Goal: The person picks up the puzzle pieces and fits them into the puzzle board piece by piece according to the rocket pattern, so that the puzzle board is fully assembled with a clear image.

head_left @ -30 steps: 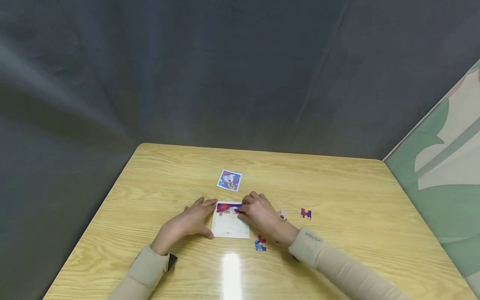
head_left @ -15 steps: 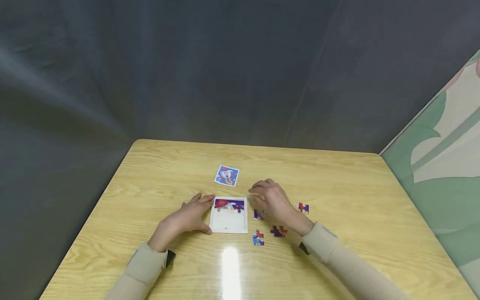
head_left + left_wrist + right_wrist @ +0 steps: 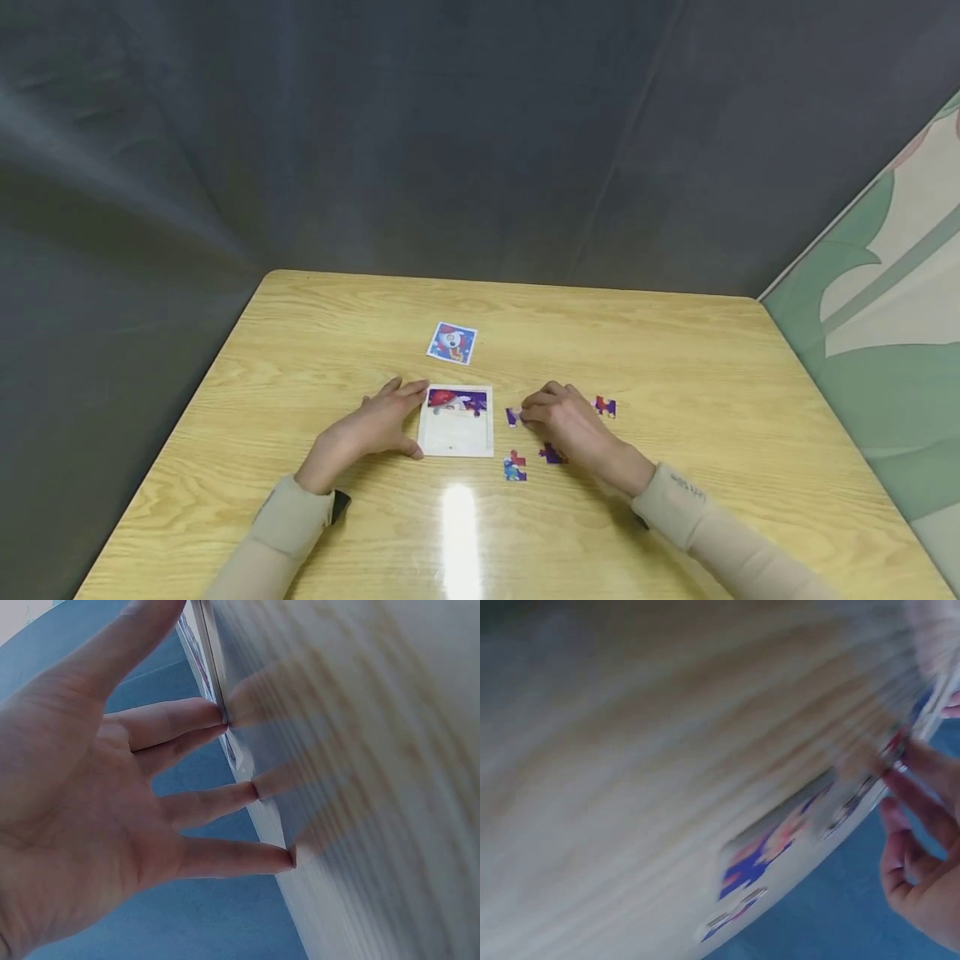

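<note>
Puzzle piece [image 3: 512, 418] lies on the counter [image 3: 360, 317] between the white frame [image 3: 456, 435] and the right hand [image 3: 572, 423], the nearer one. Its bent fingers reach the piece's right side, but I cannot tell if they grip; the left hand [image 3: 378, 425] touches the frame's left edge, fingers spread.

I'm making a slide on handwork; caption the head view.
Left hand at a partly filled puzzle tray, right hand at a loose piece.

puzzle tray [image 3: 455, 437]: white | rightmost piece [image 3: 606, 408]: red-and-purple | card [image 3: 452, 343]: blue, white-bordered | table [image 3: 637, 350]: yellow, wood-grained
</note>
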A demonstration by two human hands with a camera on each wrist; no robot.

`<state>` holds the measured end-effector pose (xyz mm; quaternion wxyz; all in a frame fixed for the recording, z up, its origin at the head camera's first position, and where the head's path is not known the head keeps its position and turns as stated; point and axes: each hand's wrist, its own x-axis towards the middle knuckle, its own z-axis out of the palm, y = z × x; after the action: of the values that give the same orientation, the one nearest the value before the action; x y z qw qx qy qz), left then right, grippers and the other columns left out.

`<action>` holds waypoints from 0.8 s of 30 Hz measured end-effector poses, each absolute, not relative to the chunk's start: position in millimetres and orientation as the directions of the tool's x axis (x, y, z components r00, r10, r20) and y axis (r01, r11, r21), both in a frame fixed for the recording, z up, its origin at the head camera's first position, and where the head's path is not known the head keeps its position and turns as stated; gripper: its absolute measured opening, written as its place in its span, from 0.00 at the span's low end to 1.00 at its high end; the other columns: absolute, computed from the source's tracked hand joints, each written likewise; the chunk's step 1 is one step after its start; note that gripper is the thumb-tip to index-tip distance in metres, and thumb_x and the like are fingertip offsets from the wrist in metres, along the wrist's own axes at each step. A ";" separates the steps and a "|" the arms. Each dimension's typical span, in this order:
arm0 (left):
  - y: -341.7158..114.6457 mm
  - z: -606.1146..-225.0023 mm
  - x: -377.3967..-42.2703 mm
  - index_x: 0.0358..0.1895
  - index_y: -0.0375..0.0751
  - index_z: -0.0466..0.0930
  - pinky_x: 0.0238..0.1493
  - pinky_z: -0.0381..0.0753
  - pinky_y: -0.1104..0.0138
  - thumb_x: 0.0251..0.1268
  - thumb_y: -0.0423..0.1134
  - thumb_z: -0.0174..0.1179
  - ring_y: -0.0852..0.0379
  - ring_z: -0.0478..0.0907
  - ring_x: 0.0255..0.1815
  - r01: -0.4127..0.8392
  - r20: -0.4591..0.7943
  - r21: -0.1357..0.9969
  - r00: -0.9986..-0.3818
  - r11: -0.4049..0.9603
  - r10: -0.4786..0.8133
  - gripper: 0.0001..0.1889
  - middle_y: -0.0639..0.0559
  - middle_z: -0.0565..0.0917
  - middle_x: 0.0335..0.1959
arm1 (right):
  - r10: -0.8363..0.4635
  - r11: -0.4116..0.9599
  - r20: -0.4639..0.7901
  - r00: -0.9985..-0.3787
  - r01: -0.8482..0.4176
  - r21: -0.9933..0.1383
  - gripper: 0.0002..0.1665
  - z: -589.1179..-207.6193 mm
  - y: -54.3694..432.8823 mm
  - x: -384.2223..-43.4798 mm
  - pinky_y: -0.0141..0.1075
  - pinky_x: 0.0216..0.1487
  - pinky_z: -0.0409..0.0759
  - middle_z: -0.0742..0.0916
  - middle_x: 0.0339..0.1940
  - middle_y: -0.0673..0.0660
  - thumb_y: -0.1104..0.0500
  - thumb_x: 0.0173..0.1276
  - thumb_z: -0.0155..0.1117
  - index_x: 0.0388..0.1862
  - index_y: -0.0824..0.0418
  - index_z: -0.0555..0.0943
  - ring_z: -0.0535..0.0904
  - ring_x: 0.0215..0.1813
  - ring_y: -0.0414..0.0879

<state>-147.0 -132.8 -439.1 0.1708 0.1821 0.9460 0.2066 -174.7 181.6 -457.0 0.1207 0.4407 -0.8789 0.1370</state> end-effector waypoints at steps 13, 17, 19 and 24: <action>-132.0 -440.3 -146.5 0.70 0.33 0.64 0.55 0.52 0.23 0.45 0.46 0.76 0.31 0.46 0.74 0.275 -0.236 0.461 -0.879 0.844 0.415 0.47 0.45 0.60 0.75 | -0.800 0.464 0.369 -0.473 -0.878 -0.118 0.07 -461.3 183.0 -187.8 0.37 0.38 0.79 0.88 0.39 0.54 0.61 0.56 0.74 0.34 0.59 0.88 0.79 0.41 0.45; -132.4 -443.5 -145.0 0.70 0.33 0.63 0.56 0.52 0.24 0.45 0.47 0.76 0.31 0.46 0.74 0.271 -0.252 0.467 -0.872 0.842 0.420 0.48 0.45 0.59 0.75 | -0.774 0.443 0.430 -0.465 -0.883 -0.157 0.07 -460.4 169.6 -185.5 0.37 0.38 0.80 0.88 0.36 0.54 0.61 0.53 0.76 0.32 0.59 0.89 0.79 0.40 0.45; -132.9 -444.7 -144.3 0.70 0.34 0.64 0.56 0.53 0.24 0.45 0.47 0.76 0.31 0.46 0.74 0.269 -0.257 0.461 -0.872 0.846 0.417 0.48 0.46 0.59 0.75 | -0.770 0.415 0.456 -0.447 -0.893 -0.176 0.06 -457.9 153.1 -180.2 0.35 0.37 0.80 0.88 0.36 0.54 0.60 0.53 0.76 0.32 0.58 0.89 0.79 0.40 0.45; -131.6 -442.7 -145.6 0.70 0.35 0.65 0.55 0.55 0.24 0.44 0.47 0.76 0.32 0.48 0.74 0.272 -0.220 0.461 -0.887 0.845 0.406 0.47 0.47 0.60 0.74 | -0.815 0.382 0.420 -0.400 -0.915 -0.130 0.05 -452.8 103.5 -173.5 0.31 0.37 0.76 0.87 0.36 0.50 0.56 0.59 0.72 0.31 0.55 0.89 0.77 0.38 0.41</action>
<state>-145.6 -131.6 -442.7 0.1564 0.1789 0.9476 0.2137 -173.5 103.5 -452.8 0.1448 0.5281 -0.8187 0.1728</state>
